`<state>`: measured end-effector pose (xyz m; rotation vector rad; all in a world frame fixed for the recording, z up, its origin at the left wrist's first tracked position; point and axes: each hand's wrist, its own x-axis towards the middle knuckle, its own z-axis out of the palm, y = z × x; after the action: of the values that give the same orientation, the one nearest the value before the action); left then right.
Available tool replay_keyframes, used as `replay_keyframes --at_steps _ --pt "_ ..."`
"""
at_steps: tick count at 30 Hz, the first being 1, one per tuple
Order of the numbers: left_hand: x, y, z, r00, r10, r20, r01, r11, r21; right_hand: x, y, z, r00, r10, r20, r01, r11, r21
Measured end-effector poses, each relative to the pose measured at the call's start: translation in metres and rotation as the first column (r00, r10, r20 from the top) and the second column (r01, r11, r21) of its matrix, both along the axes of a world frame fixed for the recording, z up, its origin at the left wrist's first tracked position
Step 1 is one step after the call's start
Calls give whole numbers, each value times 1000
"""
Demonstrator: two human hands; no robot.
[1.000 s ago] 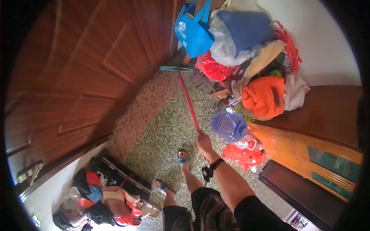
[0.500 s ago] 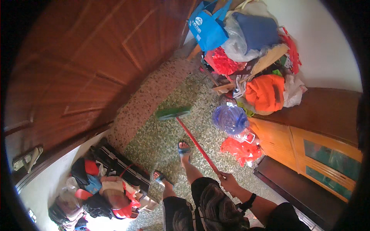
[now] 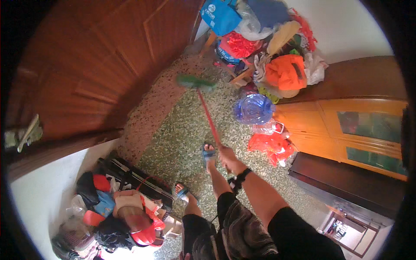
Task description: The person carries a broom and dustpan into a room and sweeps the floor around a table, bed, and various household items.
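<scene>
My right hand [image 3: 229, 158] is wrapped round the red handle of a broom [image 3: 205, 108], with the arm stretched forward. The green broom head [image 3: 196, 82], blurred by motion, is at the far end of the speckled floor, near the brown door; whether it touches the floor I cannot tell. My sandalled feet stand behind it, the right one close beside the handle. Only a bit of what looks like my left hand [image 3: 185, 256] shows at the lower edge by my shorts, its fingers mostly hidden.
A brown panelled door [image 3: 104, 65] fills the far left. Bags and cloths are heaped at the far right, with a blue water bottle [image 3: 253, 109] and red plastic bag [image 3: 269, 148] below. An orange cabinet [image 3: 303, 125] lines the right; a black case [image 3: 138, 182] and clutter lie left.
My right hand has pushed forward and a little left with the broom. Its head has moved farther away, toward the door. My view has shifted too.
</scene>
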<state>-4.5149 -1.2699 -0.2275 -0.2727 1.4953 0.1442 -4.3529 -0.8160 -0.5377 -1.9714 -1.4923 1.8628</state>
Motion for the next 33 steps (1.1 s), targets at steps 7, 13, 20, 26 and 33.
replay_keyframes --at_steps 7,13,20,26,33 --pt "14 -45 -44 994 100 48 -105 987 124 44 -201 155 932 57 358 75 936 -344" --pt "17 -88 -51 978 187 89 -198 970 139 15 -248 193 835 317 449 -367 930 26" --pt "26 -123 -47 994 65 82 -73 993 96 -105 -186 98 712 618 334 -694 690 203" --pt "37 -127 -52 941 334 51 -338 936 103 -84 -174 86 619 649 442 -727 686 11" --pt "45 -99 -61 978 -194 -80 205 964 171 153 -188 161 590 553 588 -636 767 -83"
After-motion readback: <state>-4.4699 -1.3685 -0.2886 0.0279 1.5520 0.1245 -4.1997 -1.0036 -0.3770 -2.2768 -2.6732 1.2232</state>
